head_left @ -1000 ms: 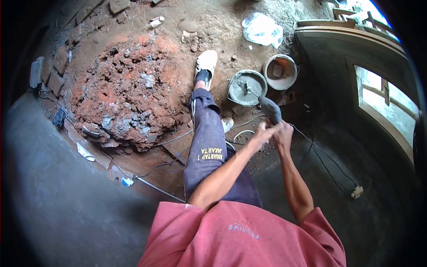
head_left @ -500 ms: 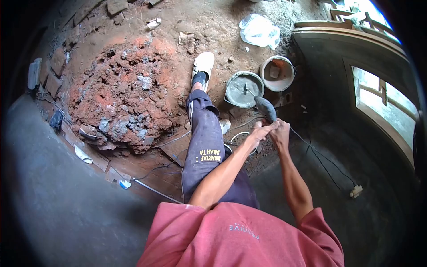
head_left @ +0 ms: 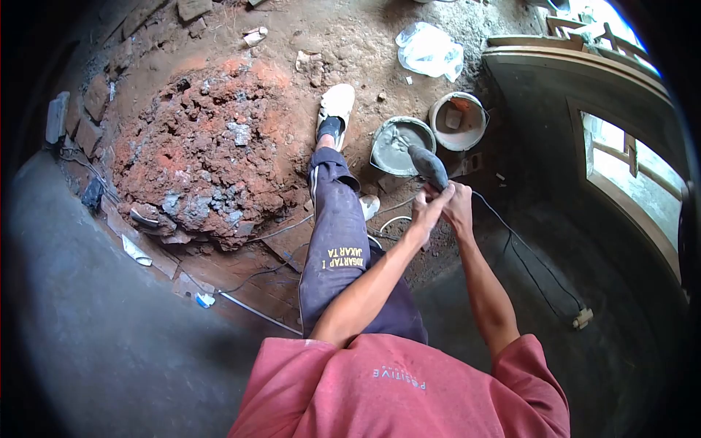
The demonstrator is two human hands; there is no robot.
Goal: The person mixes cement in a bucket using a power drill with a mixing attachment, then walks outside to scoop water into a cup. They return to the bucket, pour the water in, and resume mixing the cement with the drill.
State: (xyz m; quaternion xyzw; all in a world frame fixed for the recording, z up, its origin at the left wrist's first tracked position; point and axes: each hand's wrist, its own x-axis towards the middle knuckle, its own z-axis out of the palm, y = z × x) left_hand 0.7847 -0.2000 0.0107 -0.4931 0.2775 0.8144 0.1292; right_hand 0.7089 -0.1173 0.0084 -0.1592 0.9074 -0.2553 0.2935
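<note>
Both of my hands are wrapped round the rear of a dusty grey corded power drill (head_left: 428,166). My left hand (head_left: 427,206) is closed on its near left side, and my right hand (head_left: 458,206) is closed beside it on the right. The drill's front end hangs over the near right rim of a bucket (head_left: 374,155) of wet grey cement mix (head_left: 394,143). Its shaft is hidden behind the drill body in this view. Lumps and swirls mark the surface of the mix.
A second bucket (head_left: 476,141) with reddish residue stands right of the first. Left of my leg lies a large mound of red rubble (head_left: 204,160). A power cord (head_left: 526,235) runs right to a socket block (head_left: 583,318). A plastic bag (head_left: 429,51) lies beyond the buckets.
Both hands and the drill have moved slightly up and left, over the bucket. The shaft seen earlier is now hidden, and the mix surface has become lumpier.
</note>
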